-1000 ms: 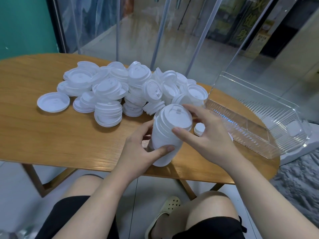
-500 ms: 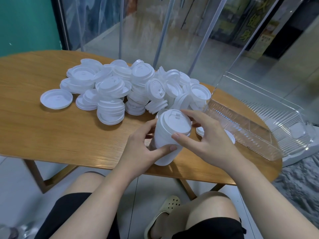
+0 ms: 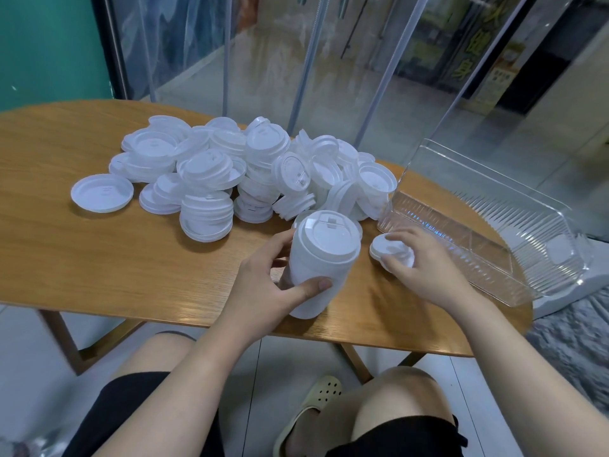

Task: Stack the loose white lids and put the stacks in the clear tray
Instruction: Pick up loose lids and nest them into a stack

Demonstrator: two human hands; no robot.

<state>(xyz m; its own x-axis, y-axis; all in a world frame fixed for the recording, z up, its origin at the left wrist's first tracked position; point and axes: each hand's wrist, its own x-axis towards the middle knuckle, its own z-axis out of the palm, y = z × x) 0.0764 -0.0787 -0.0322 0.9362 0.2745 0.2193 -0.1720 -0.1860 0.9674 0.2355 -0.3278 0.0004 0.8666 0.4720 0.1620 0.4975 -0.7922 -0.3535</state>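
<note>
Lower centre of frame: left hand (image 3: 263,288) wrapped round tall lid stack (image 3: 318,262), right hand (image 3: 425,268) pinching loose lid (image 3: 384,247) beside clear tray (image 3: 494,239). Tray apparently empty; big lid pile (image 3: 250,173) unsorted, upper left. Early stage.

Bright, even daylight comes through the glass wall beyond the bench (image 3: 82,258), leaving soft sheen on its near edge and glints in the clear tray (image 3: 527,232). Shadows faint. Wide-angle bending at edges; lower left corner blurred.
</note>
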